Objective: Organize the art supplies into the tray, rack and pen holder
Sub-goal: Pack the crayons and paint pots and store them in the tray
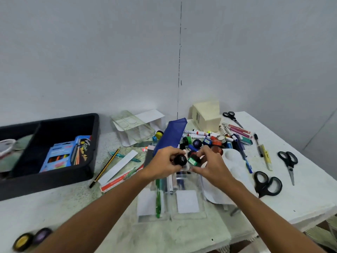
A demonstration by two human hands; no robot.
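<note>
Grasping paint jars, black cap toward camera: left hand (164, 161), right hand (209, 164).

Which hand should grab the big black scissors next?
Probably the right hand: the big black scissors lie just beside its wrist. The left hand would have to cross over. Both hands hold small paint pots now.
</note>
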